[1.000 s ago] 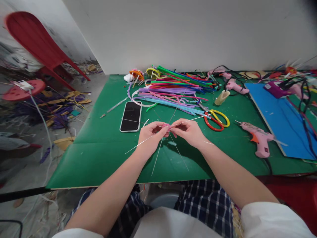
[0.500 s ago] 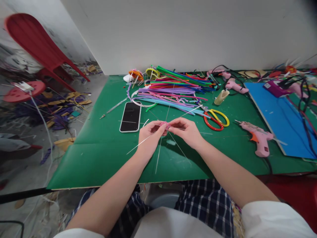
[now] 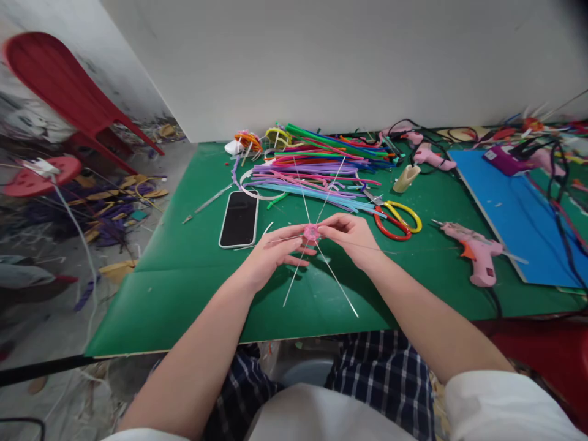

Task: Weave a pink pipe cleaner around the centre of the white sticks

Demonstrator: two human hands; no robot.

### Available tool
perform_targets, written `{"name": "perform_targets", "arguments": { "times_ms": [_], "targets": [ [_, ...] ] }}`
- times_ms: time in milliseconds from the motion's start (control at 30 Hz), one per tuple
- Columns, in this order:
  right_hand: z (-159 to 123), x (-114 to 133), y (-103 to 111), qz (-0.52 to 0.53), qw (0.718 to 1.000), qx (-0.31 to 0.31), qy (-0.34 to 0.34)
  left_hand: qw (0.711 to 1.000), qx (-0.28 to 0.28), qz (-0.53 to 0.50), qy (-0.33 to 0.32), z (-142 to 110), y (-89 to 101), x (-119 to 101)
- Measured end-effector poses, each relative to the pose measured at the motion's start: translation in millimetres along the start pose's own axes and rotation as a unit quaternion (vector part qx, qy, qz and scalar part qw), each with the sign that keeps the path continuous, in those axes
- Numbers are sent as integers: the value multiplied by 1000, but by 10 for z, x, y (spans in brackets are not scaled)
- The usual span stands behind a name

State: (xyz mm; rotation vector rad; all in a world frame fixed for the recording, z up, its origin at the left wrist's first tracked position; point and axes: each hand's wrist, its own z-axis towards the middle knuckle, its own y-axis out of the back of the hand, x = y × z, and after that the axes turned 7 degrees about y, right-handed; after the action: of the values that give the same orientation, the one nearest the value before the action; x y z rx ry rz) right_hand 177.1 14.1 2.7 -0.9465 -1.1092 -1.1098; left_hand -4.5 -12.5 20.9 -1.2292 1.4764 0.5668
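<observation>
A small pink fuzzy hub point(image 3: 312, 232), with thin pale rods fanning out from it in several directions, is held just above the green table. My right hand point(image 3: 351, 240) pinches the hub's right edge between thumb and fingertips. On the other side, my left hand point(image 3: 275, 252) has its fingers stretched out and spread beside and under the hub. One rod crosses over those fingers; whether they bear on the hub is hard to tell.
Behind the hands lies a pile of coloured pipe cleaners point(image 3: 316, 174). A phone point(image 3: 239, 219) lies to the left. Scissors point(image 3: 399, 219), a pink glue gun point(image 3: 478, 251) and a blue board point(image 3: 514, 214) are to the right. The green table point(image 3: 174, 294) ends near my lap.
My left fingers have loosened from their pinch and spread apart. The pink hub has turned to face up, showing its round form, and the rods now point in different directions.
</observation>
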Motion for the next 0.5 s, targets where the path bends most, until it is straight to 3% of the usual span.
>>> {"name": "perform_targets", "arguments": {
  "times_ms": [200, 500],
  "targets": [
    [-41, 40, -53, -57, 997, 50, 14, 984, -172, 12, -36, 72, -198, 121],
    [-58, 40, -78, -127, 988, 71, 59, 973, -218, 16, -79, 91, -214, 174]
  ]
}}
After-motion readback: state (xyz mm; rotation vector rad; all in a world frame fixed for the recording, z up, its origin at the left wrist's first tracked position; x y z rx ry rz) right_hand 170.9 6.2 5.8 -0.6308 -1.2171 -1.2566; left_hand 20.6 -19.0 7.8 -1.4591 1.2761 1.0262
